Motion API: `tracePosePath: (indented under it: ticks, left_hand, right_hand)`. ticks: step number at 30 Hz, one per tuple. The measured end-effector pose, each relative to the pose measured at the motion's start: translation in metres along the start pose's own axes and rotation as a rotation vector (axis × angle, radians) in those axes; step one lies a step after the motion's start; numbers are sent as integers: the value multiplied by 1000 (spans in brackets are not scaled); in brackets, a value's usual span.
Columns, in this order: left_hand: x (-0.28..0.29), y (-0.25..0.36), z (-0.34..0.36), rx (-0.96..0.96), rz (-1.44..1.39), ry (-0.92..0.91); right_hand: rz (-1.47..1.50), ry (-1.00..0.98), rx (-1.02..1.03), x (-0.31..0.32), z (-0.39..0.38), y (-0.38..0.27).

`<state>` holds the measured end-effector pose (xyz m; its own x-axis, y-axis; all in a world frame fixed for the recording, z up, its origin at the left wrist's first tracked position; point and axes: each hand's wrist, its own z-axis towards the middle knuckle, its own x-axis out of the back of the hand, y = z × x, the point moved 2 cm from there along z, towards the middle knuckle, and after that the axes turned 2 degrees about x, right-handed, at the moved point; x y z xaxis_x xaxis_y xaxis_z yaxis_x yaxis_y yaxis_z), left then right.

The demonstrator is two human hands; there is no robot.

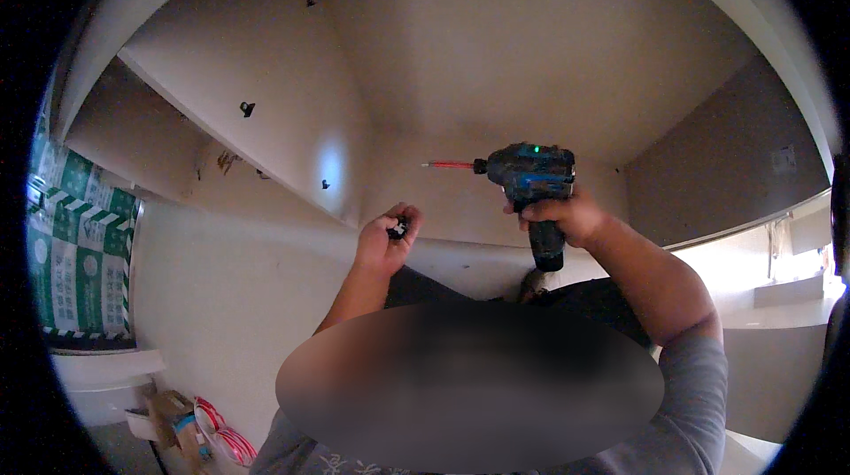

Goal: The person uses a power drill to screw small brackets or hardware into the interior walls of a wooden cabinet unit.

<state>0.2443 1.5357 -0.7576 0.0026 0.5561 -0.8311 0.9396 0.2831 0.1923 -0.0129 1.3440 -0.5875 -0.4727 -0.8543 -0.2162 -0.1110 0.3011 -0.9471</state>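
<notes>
My right hand (pixel 567 218) grips a dark blue and black cordless driver (pixel 536 172) by its handle, with a green light on top and a long red-shafted bit (pixel 449 164) pointing left. My left hand (pixel 383 245) is closed round small black and white pieces (pixel 397 228), too small to make out exactly. It is just below and right of a pale side panel (pixel 292 85) that carries several small black brackets (pixel 247 108), inside a pale cabinet (pixel 496 50). The brackets stand apart from both hands, along the panel's face.
Green printed protective sheeting (pixel 84 262) covers the far left. At the lower left lie cardboard (pixel 173 422) and coiled red and white tubing (pixel 230 435). A darker cabinet side (pixel 726 147) rises at right, above a bright opening and a curved pale surface (pixel 770 378).
</notes>
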Motion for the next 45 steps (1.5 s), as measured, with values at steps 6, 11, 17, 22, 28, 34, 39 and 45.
tracePosePath:
  ticks: [6,11,17,22,28,34,39,45]
  left_hand:
    - [-28,2,-30,-22,189,-120]
    - [-22,5,-33,-25,240,-223]
    - [-34,2,-40,-45,104,-173]
    - [-50,-1,-42,-79,6,-128]
    - [-74,-11,-48,-66,-62,-280]
    - [-94,-22,-59,-79,40,-210]
    - [-98,-25,-54,-117,150,-278]
    - [-106,-23,-51,-232,235,-236]
  right_hand:
    - [-59,14,-35,-7,-3,1]
    - [-60,8,-56,-12,-5,-3]
    - [-38,-43,-37,-20,-10,-12]
    - [-54,-90,-44,-10,-10,-7]
    - [-110,-111,-13,-12,-10,-15]
    - [-147,-103,-26,-5,-10,-12]
    - [-205,-111,-17,-1,-8,-13]
    - [-154,-45,-9,-9,-9,-5]
